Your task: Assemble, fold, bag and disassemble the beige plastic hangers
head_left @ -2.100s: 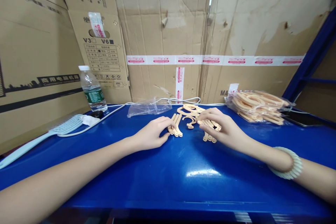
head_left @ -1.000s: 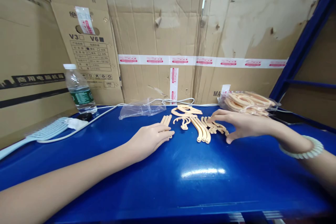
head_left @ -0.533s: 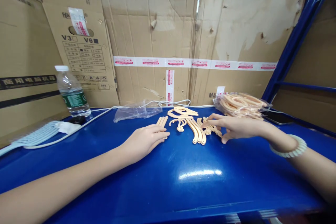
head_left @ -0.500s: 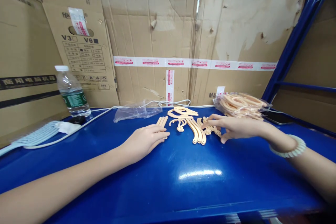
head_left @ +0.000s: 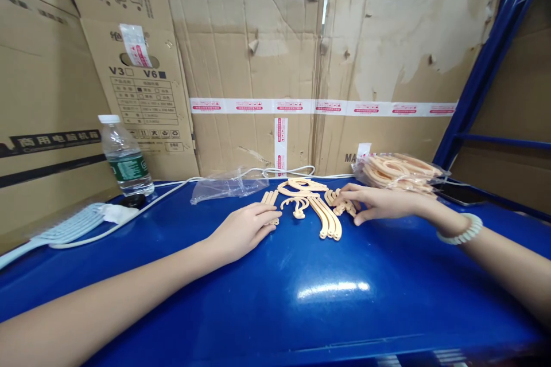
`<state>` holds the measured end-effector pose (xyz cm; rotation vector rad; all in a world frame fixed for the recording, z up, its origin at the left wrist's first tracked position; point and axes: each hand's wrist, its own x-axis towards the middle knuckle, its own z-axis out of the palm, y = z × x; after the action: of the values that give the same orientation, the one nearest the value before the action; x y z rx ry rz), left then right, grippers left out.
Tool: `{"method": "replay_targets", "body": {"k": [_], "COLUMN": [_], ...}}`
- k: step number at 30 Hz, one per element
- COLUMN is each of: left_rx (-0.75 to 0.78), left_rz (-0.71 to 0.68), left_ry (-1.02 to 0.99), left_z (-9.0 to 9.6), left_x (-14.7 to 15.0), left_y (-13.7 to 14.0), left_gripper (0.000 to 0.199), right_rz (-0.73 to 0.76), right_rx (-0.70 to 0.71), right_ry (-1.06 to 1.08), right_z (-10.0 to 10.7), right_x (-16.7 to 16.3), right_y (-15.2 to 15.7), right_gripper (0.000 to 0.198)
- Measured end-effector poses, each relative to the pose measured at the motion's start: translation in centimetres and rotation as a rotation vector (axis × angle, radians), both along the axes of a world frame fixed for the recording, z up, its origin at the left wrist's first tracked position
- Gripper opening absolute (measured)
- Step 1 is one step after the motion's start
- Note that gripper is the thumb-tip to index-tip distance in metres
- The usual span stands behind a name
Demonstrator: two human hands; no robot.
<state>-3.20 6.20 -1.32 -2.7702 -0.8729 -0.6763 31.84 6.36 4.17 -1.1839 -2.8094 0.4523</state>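
My left hand (head_left: 244, 231) rests on the table with its fingers stretched over the near end of several short straight cream-coloured strips (head_left: 270, 197). Partly under the fingers of my right hand (head_left: 381, 204) lie small cream-coloured pieces (head_left: 344, 207); thumb and fingers are apart, and the fingertips seem to touch the pieces. Between the hands are long curved strips (head_left: 328, 219) with holes at their ends, side by side. Left of them is a small hooked piece (head_left: 298, 212). A larger looped piece (head_left: 301, 184) lies behind.
A clear bag of cream-coloured parts (head_left: 396, 172) sits at the back right, beside a dark flat device (head_left: 461, 194). An empty plastic bag (head_left: 228, 188) and a white cable (head_left: 172, 188) lie at the back. Left stand a water bottle (head_left: 125, 160) and a blue hairbrush (head_left: 71, 225). Cardboard (head_left: 253, 63) walls the table.
My right hand has shifted slightly left, its thumb closer to the small pieces. My left hand stays over the short strips. The whole view has moved a little.
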Motion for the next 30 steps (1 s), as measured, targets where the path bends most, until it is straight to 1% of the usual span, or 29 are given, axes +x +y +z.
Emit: {"method": "replay_targets", "body": {"k": [1,3,5,7,10,13,15,18,21,24,27,30], "left_rx": [0.013,0.046,0.088,0.138,0.195,0.232,0.259,0.29,0.297,0.277,0.234,0.217], "left_rz": [-0.002,-0.018,-0.042,-0.07,-0.111,-0.157,-0.19,-0.218,-0.221,-0.197,-0.172,-0.184], "left_ry": [-0.013,-0.033,-0.041,-0.037,-0.023,-0.008,0.003,0.01,-0.006,-0.048,-0.134,-0.3], "left_z": [0.0,-0.1,-0.1,0.0,0.2,0.6,0.8,0.9,0.7,0.6,0.9,1.5], "left_x": [0.0,0.0,0.0,0.1,0.2,0.4,0.5,0.5,0.4,0.4,0.6,0.3], "left_y": [0.0,-0.1,-0.2,-0.4,-1.1,-2.1,-2.7,-3.1,-3.1,-2.7,-3.1,-5.3], "left_gripper": [0.03,0.029,0.027,0.026,0.023,0.022,0.023,0.023,0.021,0.019,0.019,0.022], "right_rz": [0.001,-0.017,-0.086,-0.176,-0.242,-0.3,-0.334,-0.383,-0.443,-0.496,-0.515,-0.483], "right_rx": [0.021,0.111,0.233,0.303,0.296,0.258,0.232,0.223,0.265,0.301,0.292,0.252], "right_ry": [0.009,0.042,0.075,0.083,0.061,0.037,0.034,0.057,0.131,0.248,0.374,0.542], "right_z": [0.1,0.4,0.6,0.6,0.3,-0.3,-0.8,-1.4,-1.4,-0.8,0.1,0.6], "right_x": [0.0,-0.2,-0.8,-1.7,-3.3,-4.6,-5.2,-5.3,-5.0,-4.5,-4.1,-4.0], "right_y": [-0.1,0.0,0.7,2.2,5.4,8.5,9.9,10.9,10.7,9.3,6.6,2.9], "right_gripper": [0.049,0.045,0.039,0.037,0.037,0.034,0.028,0.02,0.022,0.029,0.038,0.045]}}
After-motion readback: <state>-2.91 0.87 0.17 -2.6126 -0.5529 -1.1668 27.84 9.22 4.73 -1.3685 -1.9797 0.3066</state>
